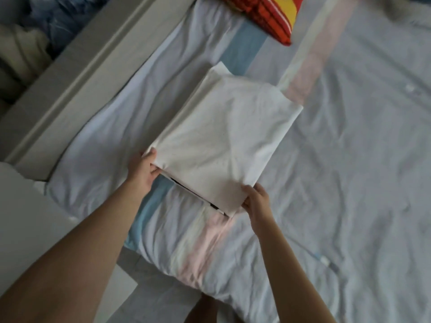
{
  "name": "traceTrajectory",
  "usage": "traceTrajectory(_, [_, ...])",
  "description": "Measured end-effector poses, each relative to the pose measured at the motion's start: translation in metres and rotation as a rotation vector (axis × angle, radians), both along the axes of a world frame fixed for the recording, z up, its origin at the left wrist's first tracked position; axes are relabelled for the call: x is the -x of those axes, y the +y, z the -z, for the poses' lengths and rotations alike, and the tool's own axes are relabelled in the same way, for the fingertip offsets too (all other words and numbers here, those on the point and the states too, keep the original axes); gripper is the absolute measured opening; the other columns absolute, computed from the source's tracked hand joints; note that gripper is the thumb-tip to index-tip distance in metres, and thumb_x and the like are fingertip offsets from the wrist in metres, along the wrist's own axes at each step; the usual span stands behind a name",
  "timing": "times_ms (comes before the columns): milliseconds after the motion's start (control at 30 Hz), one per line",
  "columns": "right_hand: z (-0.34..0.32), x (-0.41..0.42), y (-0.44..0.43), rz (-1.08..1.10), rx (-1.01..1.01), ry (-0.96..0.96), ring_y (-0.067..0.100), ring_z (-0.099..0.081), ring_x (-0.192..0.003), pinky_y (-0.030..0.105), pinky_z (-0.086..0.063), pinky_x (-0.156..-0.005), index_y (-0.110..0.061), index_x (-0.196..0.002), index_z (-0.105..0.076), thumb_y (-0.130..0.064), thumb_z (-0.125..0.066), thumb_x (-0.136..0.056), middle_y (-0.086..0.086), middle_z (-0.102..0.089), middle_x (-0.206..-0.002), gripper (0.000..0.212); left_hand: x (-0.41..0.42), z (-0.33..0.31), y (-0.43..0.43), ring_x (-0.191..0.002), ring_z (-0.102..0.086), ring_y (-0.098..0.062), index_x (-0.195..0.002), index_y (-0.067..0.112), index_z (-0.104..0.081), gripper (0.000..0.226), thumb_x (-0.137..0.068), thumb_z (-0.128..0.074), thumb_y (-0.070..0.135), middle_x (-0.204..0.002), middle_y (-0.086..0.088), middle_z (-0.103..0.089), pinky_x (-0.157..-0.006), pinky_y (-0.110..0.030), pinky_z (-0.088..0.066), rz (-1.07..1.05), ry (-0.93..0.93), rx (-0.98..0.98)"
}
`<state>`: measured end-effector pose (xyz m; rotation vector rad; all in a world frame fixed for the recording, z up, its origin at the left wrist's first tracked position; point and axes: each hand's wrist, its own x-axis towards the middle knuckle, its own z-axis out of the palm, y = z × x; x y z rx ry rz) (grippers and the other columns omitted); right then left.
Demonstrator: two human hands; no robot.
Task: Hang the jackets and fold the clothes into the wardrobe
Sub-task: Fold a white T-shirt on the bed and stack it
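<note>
From your head camera, your left hand [145, 170] pinches the near-left corner of the folded white garment [224, 141], thumb on top and fingers tucked beneath, while your right hand [256, 199] grips its near-right corner the same way. The garment lies on the pale striped bedsheet [349, 159], right of the white bed frame [70, 87], with a red and yellow cushion [268, 17] at the far edge.

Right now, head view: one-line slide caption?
Left hand and right hand grip the near corners of a folded white garment over the striped bedsheet.
</note>
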<state>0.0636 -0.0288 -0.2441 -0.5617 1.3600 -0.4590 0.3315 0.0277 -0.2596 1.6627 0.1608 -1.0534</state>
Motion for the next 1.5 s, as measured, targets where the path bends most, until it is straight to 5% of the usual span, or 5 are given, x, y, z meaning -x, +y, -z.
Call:
traceTrajectory(801, [0.001, -0.017, -0.229, 0.244, 0.224, -0.069, 0.02, -0.066, -0.085, 0.035, -0.057, -0.077, -0.01, -0.112, -0.059, -0.007, -0.06, -0.089, 0.007, -0.067, -0.099, 0.023, -0.03, -0.043, -0.217, -0.065, -0.06, -0.008, -0.081, 0.017, -0.064, 0.011, -0.082, -0.07, 0.008, -0.079, 0.0, -0.065, -0.067, -0.022, -0.048, 0.543, -0.37, 0.111])
traceTrajectory(1034, [0.0, -0.041, -0.202, -0.012, 0.666, 0.934, 0.023, -0.037, -0.132, 0.03, -0.022, -0.108, -0.018, -0.139, -0.04, -0.011, -0.052, -0.082, 0.004, -0.043, -0.143, 0.058, -0.01, -0.01, -0.216, -0.121, -0.049, -0.03, -0.132, 0.012, -0.049, 0.046, -0.09, -0.056, 0.028, -0.133, -0.013, -0.052, -0.096, -0.039, -0.04, 0.76, -1.159, -0.279])
traceTrajectory(1201, [0.028, -0.053, -0.188, -1.022, 1.087, 0.993, 0.026, 0.003, -0.148, 0.051, 0.008, -0.115, -0.031, -0.152, 0.001, -0.06, -0.02, -0.092, -0.005, 0.003, -0.161, 0.07, 0.016, 0.003, -0.223, -0.147, -0.003, -0.024, -0.149, 0.043, -0.01, 0.065, -0.091, -0.032, 0.063, -0.161, 0.005, 0.001, -0.112, -0.058, -0.015, 1.361, -1.313, -0.331])
traceTrajectory(1335, [0.031, -0.044, -0.182, -0.727, 0.41, 1.038, 0.033, 0.008, -0.147, 0.061, 0.004, -0.114, -0.024, -0.151, 0.015, -0.069, -0.025, -0.09, 0.008, 0.018, -0.159, 0.085, 0.016, 0.006, -0.223, -0.146, -0.006, -0.031, -0.15, 0.036, 0.006, 0.086, -0.081, -0.023, 0.08, -0.16, -0.006, -0.001, -0.109, -0.065, -0.013, 1.125, -0.963, -0.644])
traceTrajectory(1502, [0.02, -0.049, -0.094, -0.716, 1.167, 0.997, 0.041, -0.01, -0.145, 0.06, -0.001, -0.112, -0.015, -0.153, -0.012, -0.048, -0.033, -0.092, 0.021, -0.01, -0.158, 0.073, 0.056, -0.011, -0.174, -0.147, -0.008, -0.028, -0.152, 0.024, -0.016, 0.066, -0.094, -0.025, 0.054, -0.16, -0.007, -0.012, -0.11, -0.065, 0.003, 1.059, -1.424, -0.433])
